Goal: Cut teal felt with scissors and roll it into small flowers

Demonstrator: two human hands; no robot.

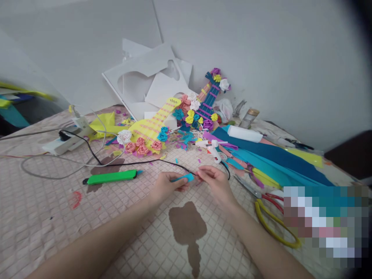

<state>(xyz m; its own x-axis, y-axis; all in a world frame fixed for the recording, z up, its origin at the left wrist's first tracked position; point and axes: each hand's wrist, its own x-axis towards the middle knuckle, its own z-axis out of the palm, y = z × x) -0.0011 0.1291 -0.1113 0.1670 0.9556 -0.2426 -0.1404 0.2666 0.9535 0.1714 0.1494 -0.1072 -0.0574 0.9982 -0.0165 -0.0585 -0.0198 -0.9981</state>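
Observation:
Between the thumb and fingers of my left hand [170, 186] is a small light-blue paper strip [187, 178], its free end pointing right. Close to that end, my right hand [213, 180] has thumb and fingertips pinched together. Whatever the pinch may hold is too small to make out. Behind the fingers runs a black cord [165, 161]. A white glue gun [214, 150] lies just beyond my right hand. Left of my hands rests a bright green utility knife [112, 177].
Scissors [257, 193] lie at right, beside blue paper sheets [261, 155]. A yellow paper guitar [155, 124] with flowers and a dark blue guitar [210, 100] stand behind. At left is a power strip [59, 143] with trailing cords. White cut-out boards [139, 73] lean against the wall.

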